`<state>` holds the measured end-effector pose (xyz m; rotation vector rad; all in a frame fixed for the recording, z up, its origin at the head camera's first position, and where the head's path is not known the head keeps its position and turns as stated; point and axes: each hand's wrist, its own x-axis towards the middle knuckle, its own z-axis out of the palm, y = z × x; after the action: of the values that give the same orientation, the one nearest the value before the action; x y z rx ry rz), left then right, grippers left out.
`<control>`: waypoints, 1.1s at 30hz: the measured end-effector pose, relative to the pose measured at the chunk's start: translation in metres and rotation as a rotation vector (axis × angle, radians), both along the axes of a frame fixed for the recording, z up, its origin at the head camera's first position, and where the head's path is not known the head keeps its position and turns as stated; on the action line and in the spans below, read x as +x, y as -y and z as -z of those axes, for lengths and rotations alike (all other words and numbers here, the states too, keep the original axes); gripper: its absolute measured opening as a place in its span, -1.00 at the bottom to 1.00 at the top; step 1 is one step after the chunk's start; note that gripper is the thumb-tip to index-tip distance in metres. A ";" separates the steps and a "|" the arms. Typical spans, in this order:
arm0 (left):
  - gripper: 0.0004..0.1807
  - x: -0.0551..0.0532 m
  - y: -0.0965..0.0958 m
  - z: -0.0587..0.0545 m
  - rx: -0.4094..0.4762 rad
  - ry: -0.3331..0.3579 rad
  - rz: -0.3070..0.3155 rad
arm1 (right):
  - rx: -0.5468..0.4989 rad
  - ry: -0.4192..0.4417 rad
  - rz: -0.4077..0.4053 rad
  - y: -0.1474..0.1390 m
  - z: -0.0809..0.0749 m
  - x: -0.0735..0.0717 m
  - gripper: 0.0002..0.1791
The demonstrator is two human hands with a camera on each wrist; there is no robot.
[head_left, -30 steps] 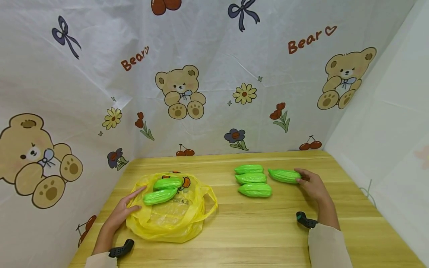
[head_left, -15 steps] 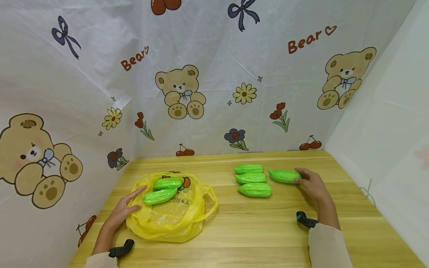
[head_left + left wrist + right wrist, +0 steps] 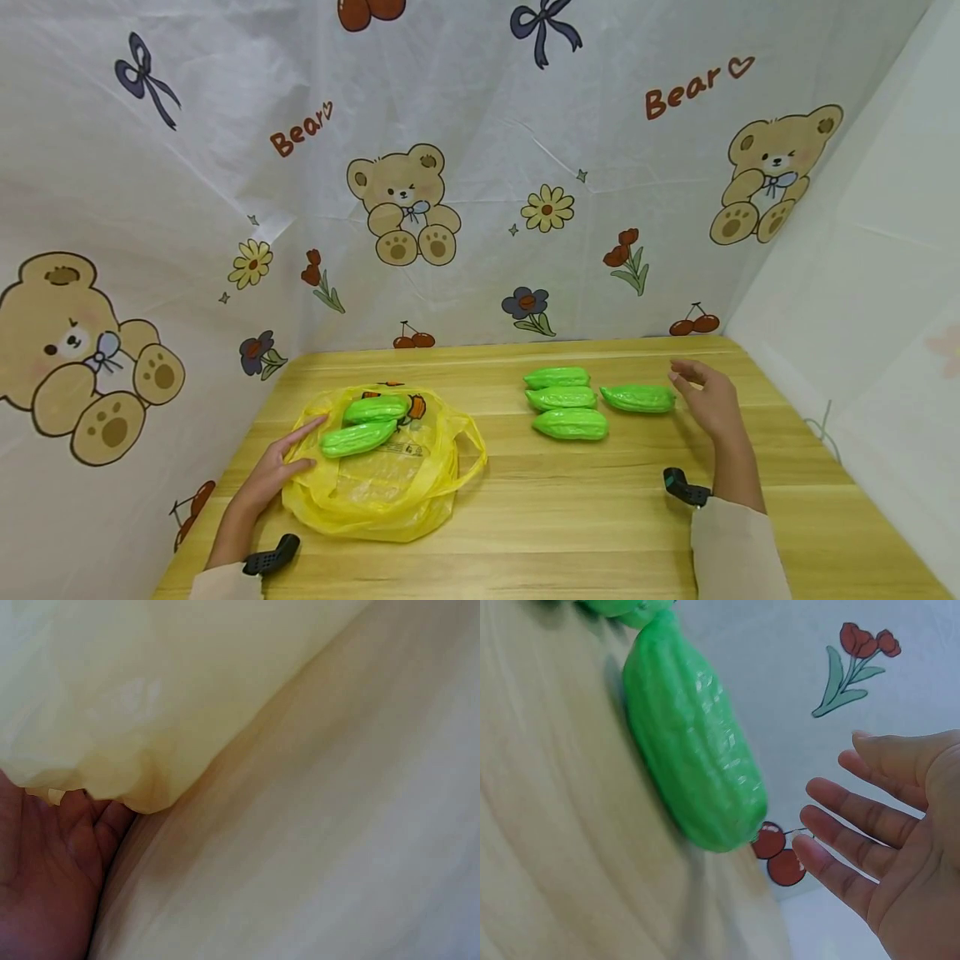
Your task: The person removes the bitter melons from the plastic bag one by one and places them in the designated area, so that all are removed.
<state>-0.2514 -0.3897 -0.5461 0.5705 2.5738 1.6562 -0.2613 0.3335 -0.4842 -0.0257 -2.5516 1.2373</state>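
In the head view my left hand [image 3: 273,475] rests against the left side of a yellow plastic bag [image 3: 375,500], thumb and fingers spread. Two green bitter melons [image 3: 358,439] lie in that bag near its far side. The left wrist view has the bag's film [image 3: 150,697] covering my fingertips. At the right, my right hand [image 3: 708,404] is held just off the end of a single bitter melon [image 3: 637,398], touching nothing. Its fingers are loosely extended in the right wrist view, apart from that ridged melon [image 3: 694,742].
Three more bitter melons [image 3: 562,398] lie stacked side by side in a column, left of the single one. The wooden table [image 3: 570,517] ends at a white bear-print cloth [image 3: 480,292] behind. A bag handle [image 3: 476,458] loops out to the right.
My right hand has let go of the single bitter melon and drawn back slightly up and to the right. That melon now lies free. My left hand and the bag look the same.
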 end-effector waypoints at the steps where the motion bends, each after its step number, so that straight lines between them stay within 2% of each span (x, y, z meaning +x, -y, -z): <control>1: -0.30 0.000 0.000 0.000 0.002 -0.004 0.002 | -0.006 -0.009 0.003 0.001 -0.003 0.000 -0.43; 6: -0.30 0.000 0.001 0.001 0.006 -0.013 0.010 | -0.039 -0.038 -0.017 0.011 -0.018 0.002 -0.41; 14: -0.30 0.000 -0.001 0.000 -0.009 0.004 -0.002 | -0.059 -0.072 -0.099 0.035 -0.042 0.004 -0.41; 20: -0.30 -0.001 -0.001 0.000 -0.009 0.000 -0.001 | -0.080 -0.122 -0.172 0.056 -0.049 0.000 -0.48; 33: -0.30 -0.001 0.000 0.000 -0.005 -0.036 0.011 | -0.067 -0.104 -0.288 0.100 -0.058 -0.005 -0.48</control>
<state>-0.2520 -0.3897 -0.5461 0.6186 2.5936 1.6513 -0.2665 0.2331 -0.4261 0.3937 -2.4851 1.3853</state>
